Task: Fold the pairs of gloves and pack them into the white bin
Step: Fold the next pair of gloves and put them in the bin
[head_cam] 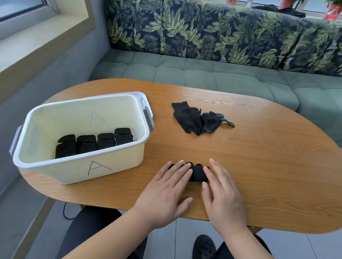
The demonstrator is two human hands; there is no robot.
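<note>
Bare table (pixel 264 166) lies open rightward; the white bin (pixel 78 171) stands left, loose gloves (pixel 199 119) lie beyond.

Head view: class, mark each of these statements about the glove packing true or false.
1. The white bin holds folded black gloves. True.
2. The left hand and the right hand rest on a glove bundle on the table. True.
3. The loose pair of gloves lies inside the bin. False: it lies on the table, right of the bin.
4. The bin is marked B. False: it is marked A.
</note>
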